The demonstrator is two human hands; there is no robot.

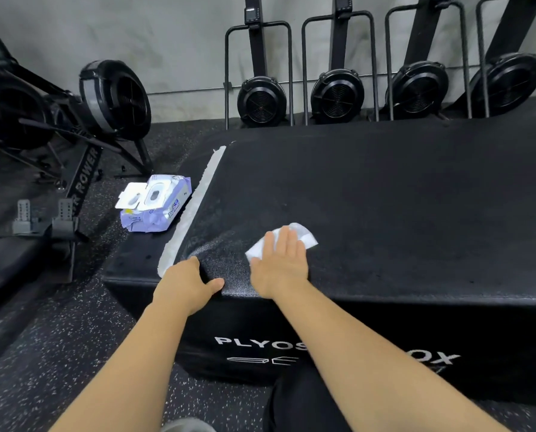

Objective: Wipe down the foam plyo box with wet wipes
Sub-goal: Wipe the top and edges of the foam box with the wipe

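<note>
A large black foam plyo box fills the middle and right of the view, with white lettering on its near face. My right hand lies flat on its top near the front left corner, pressing a white wet wipe against the surface. A damp sheen shows just left of the wipe. My left hand rests on the box's front left corner, fingers spread over the edge and holding nothing. A purple pack of wet wipes with its lid flipped open lies on the lower ledge to the left.
A whitish worn strip runs along the box's left edge. Rowing machines stand upright against the back wall, and another rower sits on the left. Speckled rubber flooring surrounds the box. My dark-clothed knee is below.
</note>
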